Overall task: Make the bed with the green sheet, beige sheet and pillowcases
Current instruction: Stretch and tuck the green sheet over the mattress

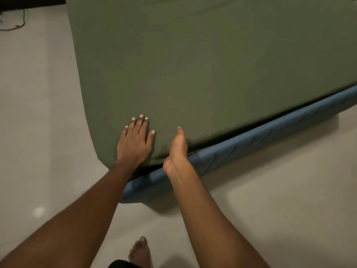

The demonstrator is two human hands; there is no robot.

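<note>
At the bed's [251, 146] seven-o'clock corner, left hand [135, 141] and right hand [178, 148] rest straight-fingered, gripping nothing, on the green sheet [212, 64], likely smoothing it taut.

Green sheet [212, 64], seemingly taut, on bed [251, 141]

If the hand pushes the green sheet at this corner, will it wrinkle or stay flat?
Likely floppy: the green sheet bends over the rounded corner. It lies taut and smooth, so the flat left hand would probably wrinkle it little.
</note>
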